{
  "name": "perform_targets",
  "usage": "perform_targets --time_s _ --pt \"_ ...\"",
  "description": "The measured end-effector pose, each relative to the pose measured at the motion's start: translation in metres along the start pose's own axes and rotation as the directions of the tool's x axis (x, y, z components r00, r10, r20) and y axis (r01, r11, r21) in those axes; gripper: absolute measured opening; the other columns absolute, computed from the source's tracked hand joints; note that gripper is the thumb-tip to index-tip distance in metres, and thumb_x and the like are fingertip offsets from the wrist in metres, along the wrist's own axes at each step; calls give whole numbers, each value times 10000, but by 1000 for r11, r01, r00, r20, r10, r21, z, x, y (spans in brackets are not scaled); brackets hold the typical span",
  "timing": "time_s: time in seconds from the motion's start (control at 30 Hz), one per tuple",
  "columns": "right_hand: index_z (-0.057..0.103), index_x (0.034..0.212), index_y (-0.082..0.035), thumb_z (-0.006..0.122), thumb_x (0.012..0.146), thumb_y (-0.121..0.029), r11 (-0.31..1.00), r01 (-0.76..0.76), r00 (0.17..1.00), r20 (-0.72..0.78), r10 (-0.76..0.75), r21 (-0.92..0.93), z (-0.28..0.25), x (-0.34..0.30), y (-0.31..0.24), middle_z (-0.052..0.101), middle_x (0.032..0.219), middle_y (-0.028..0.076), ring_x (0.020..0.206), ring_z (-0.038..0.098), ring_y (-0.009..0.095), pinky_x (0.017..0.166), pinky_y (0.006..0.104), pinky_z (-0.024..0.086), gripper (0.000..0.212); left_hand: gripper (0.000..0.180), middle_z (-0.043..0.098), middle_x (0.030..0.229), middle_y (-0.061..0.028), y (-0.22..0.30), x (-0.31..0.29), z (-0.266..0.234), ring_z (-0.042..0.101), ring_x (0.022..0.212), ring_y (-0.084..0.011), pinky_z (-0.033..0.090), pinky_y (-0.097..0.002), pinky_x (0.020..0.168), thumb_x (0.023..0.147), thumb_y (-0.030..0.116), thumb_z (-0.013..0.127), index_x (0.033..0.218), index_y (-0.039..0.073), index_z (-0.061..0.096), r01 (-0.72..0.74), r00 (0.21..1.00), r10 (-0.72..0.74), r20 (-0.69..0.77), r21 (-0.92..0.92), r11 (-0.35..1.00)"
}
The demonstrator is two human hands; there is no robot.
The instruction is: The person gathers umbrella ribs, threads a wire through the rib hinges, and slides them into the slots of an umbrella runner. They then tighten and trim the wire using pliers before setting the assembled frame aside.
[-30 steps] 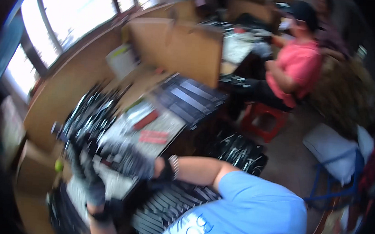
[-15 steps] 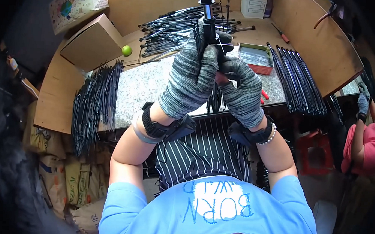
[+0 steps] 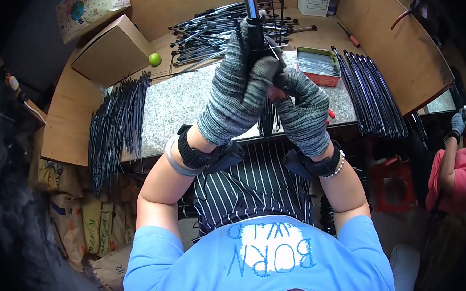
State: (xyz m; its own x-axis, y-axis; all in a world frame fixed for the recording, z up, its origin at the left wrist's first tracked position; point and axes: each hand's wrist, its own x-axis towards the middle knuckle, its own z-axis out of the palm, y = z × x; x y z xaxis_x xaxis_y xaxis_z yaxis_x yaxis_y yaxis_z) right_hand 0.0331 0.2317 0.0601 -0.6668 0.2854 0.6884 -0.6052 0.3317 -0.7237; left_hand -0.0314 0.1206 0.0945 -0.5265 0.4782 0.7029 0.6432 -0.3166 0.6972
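Both my hands wear grey striped knit gloves and are raised above the worktop. My left hand (image 3: 233, 100) is closed round what looks like an umbrella frame (image 3: 256, 37), black with a shiny metal section of shaft near its top. Its dark thin ribs hang below, between my wrists. A short thin light wire sticks out sideways beside the frame. Close against it, my right hand (image 3: 304, 107) has its fingers bent in a pinch at the frame's side; what they hold is hidden by the fingers and blur.
Black rib bundles (image 3: 118, 122) hang over the worktop's left edge, and black shafts (image 3: 372, 92) lie at right. Behind are a pile of shafts (image 3: 210, 32), a red tin of thin wires (image 3: 322, 79), a cardboard box (image 3: 111, 50) and a green ball (image 3: 154, 59). A co-worker (image 3: 455, 170) sits at far right.
The umbrella frame has shifted slightly up and left. My left thumb has moved and is blurred. My right hand stays bent beside the frame.
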Motion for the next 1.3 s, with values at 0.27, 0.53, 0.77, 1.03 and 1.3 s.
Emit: perform_targets --time_s 0.27,0.53,0.77,1.03,1.3 --pt "557 1021 -8 695 737 -218 975 161 984 -46 -170 -153 3 -11 7 629 867 120 751 619 191 658 295 481 379 397 543 922 -78 -5 -8 -3 555 830 -129 470 -249 687 850 47 496 1222 16 359 19 993 -7 -118 100 995" --pt "427 1198 -41 701 711 -359 950 -305 748 599 287 -74 2 -83 37 582 1023 175 911 593 294 783 338 473 643 301 566 779 -36 30 -43 2 578 730 -110 477 -228 627 810 70 587 1088 7 489 158 966 -211 -147 -310 937" --pt "440 1208 -71 702 689 -411 909 -407 679 636 368 -92 -5 -86 26 575 1032 161 963 567 304 832 340 455 673 187 597 698 -34 35 -69 -3 588 631 -117 480 -235 582 772 99 652 918 20 567 470 861 -509 -17 -355 808" --pt "493 1151 -99 644 741 -435 867 305 948 218 -234 -395 -5 -27 -41 561 975 89 953 520 275 790 358 445 551 121 603 721 -39 28 -82 3 570 604 -108 458 -238 552 814 123 591 900 38 585 449 889 -438 -136 69 891" --pt "567 903 -65 600 770 -380 824 45 878 415 236 -564 -36 -42 -19 536 880 123 901 503 283 791 394 403 344 318 589 728 -37 8 -109 -7 533 583 -108 433 -263 563 780 76 577 1098 64 576 515 856 -468 -219 290 807"
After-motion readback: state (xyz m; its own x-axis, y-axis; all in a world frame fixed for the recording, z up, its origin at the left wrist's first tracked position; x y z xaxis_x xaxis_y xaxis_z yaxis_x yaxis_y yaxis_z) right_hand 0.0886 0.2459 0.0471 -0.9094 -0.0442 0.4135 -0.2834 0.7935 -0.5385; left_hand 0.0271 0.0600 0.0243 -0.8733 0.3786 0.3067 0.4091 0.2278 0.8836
